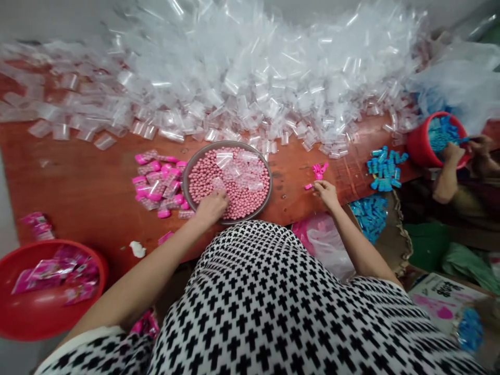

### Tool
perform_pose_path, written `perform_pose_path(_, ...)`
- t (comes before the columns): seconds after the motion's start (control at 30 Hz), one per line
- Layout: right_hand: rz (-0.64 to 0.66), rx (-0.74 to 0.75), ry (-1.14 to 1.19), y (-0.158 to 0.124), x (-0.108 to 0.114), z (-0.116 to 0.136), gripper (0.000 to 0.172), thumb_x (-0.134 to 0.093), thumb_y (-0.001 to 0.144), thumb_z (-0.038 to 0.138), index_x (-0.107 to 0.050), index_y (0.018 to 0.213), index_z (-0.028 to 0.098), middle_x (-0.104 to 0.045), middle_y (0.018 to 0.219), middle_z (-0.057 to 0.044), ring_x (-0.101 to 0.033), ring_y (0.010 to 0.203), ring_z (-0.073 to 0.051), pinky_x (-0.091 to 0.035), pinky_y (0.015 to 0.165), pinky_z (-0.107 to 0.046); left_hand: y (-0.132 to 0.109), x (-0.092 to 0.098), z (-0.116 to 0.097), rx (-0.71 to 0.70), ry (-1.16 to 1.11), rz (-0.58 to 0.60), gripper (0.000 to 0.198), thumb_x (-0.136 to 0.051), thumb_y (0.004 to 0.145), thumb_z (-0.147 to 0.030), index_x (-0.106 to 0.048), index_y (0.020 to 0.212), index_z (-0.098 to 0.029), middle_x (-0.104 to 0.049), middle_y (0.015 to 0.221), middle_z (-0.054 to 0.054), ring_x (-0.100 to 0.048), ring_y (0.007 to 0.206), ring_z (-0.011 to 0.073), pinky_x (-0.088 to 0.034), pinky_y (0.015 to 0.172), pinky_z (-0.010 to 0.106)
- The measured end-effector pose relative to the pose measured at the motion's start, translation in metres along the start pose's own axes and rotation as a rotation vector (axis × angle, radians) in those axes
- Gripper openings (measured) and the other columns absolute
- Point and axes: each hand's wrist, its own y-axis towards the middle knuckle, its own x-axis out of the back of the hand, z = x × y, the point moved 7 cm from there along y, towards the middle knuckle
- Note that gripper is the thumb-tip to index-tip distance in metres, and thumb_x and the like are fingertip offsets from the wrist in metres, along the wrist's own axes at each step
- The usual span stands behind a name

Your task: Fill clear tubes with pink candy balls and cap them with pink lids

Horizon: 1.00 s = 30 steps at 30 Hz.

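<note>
A round bowl [269, 194] full of pink beads [242, 200] stands in front of me, with several clear plastic tubes [250, 179] lying on the beads. My left hand [213, 204] is at the bowl's near left side, its fingers curled down to the beads. A clear tube [219, 183] shows at its fingertips, which are partly hidden. To the right, my right hand [326, 194] is closed in a pinch at the table, with a small pink plastic cap [308, 186] at its fingertips. More small pink pieces [319, 171] lie just beyond.
Bead-filled tubes with pink caps [160, 182] lie left of the bowl. Clear tubes [250, 78] are heaped along the back. A red basin [50, 317] with pink packets stands at left. At right are blue pieces [386, 169] and a co-worker's hands [453, 153] at a red bucket [420, 140].
</note>
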Motion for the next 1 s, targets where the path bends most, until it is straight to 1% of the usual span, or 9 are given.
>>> perform_pose_path(0.07,-0.029,0.016,-0.075,0.003,0.009,-0.012,0.023,-0.052,0.082,0.025,-0.063,0.098,0.014,-0.066,0.102,-0.012,-0.06,0.097,-0.024,-0.047,0.087,-0.043,0.013,-0.012,-0.019,-0.033,0.087,0.115,0.031,-0.033,0.088,-0.009,-0.064,0.087,-0.012,-0.057,0.098,0.014,-0.054,0.095,0.0256,-0.045,0.067,0.032)
perform_pose_path(0.17,0.027,0.138,-0.343,0.006,0.0,-0.012,0.029,-0.05,0.08,0.012,-0.063,0.105,0.015,-0.06,0.118,-0.015,-0.051,0.111,-0.027,-0.039,0.095,-0.042,0.029,-0.024,-0.03,0.0,0.078,0.11,0.032,-0.032,0.089,-0.01,-0.064,0.092,-0.012,-0.057,0.103,0.015,-0.055,0.096,0.0255,-0.046,0.069,0.033)
perform_pose_path(0.3,0.166,0.329,-0.77,0.012,-0.031,-0.003,0.031,-0.041,0.088,0.012,-0.063,0.11,0.016,-0.057,0.123,-0.016,-0.048,0.112,-0.027,-0.038,0.091,-0.04,0.029,-0.02,-0.018,0.088,-0.312,-0.203,0.025,-0.042,0.088,-0.019,-0.064,0.099,-0.015,-0.06,0.094,0.009,-0.057,0.088,0.02,-0.047,0.076,0.032)
perform_pose_path(0.4,0.162,0.331,-0.774,0.02,-0.038,0.0,0.025,-0.044,0.089,0.019,-0.066,0.1,0.013,-0.061,0.114,-0.018,-0.049,0.11,-0.028,-0.036,0.091,-0.042,0.013,-0.007,-0.006,0.092,-0.682,-0.466,0.023,-0.05,0.086,-0.029,-0.063,0.101,-0.017,-0.062,0.095,0.006,-0.057,0.091,0.0179,-0.047,0.084,0.032)
perform_pose_path(0.53,0.134,0.306,-0.478,0.019,-0.034,0.016,0.031,-0.045,0.09,0.033,-0.064,0.103,0.013,-0.067,0.1,-0.013,-0.058,0.092,-0.023,-0.043,0.082,-0.036,-0.002,0.002,-0.003,0.099,-1.049,-0.549,0.028,-0.053,0.085,-0.037,-0.06,0.103,-0.017,-0.065,0.101,0.005,-0.06,0.094,0.017,-0.048,0.087,0.032)
perform_pose_path(0.63,0.28,0.257,0.016,-0.007,-0.042,0.043,0.04,-0.049,0.085,0.047,-0.064,0.106,0.016,-0.068,0.089,-0.005,-0.062,0.08,-0.019,-0.047,0.078,-0.033,-0.002,0.002,-0.007,0.12,-1.25,-0.527,0.033,-0.058,0.081,-0.044,-0.059,0.1,-0.017,-0.067,0.095,0.005,-0.062,0.087,0.0159,-0.05,0.082,0.03)
perform_pose_path(0.8,1.013,0.349,0.06,-0.111,-0.096,0.104,0.039,-0.052,0.086,0.048,-0.067,0.108,0.02,-0.068,0.09,-0.004,-0.063,0.081,-0.017,-0.048,0.08,-0.033,0.001,0.0,-0.015,0.116,-1.52,-0.501,0.043,-0.064,0.076,-0.05,-0.059,0.102,-0.015,-0.068,0.094,0.006,-0.063,0.084,0.0162,-0.052,0.08,0.031)
perform_pose_path(0.87,1.074,0.508,-0.002,-0.14,-0.105,0.125,0.037,-0.049,0.089,0.046,-0.068,0.107,0.021,-0.067,0.099,-0.007,-0.061,0.092,-0.019,-0.046,0.087,-0.034,0.0,0.001,-0.018,0.108,-1.579,-0.45,0.043,-0.062,0.077,-0.049,-0.059,0.104,-0.015,-0.068,0.096,0.007,-0.064,0.084,0.0167,-0.053,0.078,0.032)
perform_pose_path(1.0,0.97,0.674,-0.202,-0.152,-0.107,0.142,0.04,-0.047,0.091,0.042,-0.062,0.119,0.019,-0.066,0.103,-0.011,-0.06,0.096,-0.021,-0.046,0.088,-0.036,-0.009,0.009,-0.006,0.151,-1.387,-0.437,0.037,-0.062,0.076,-0.042,-0.062,0.102,-0.016,-0.068,0.092,0.005,-0.063,0.082,0.0177,-0.053,0.072,0.031)
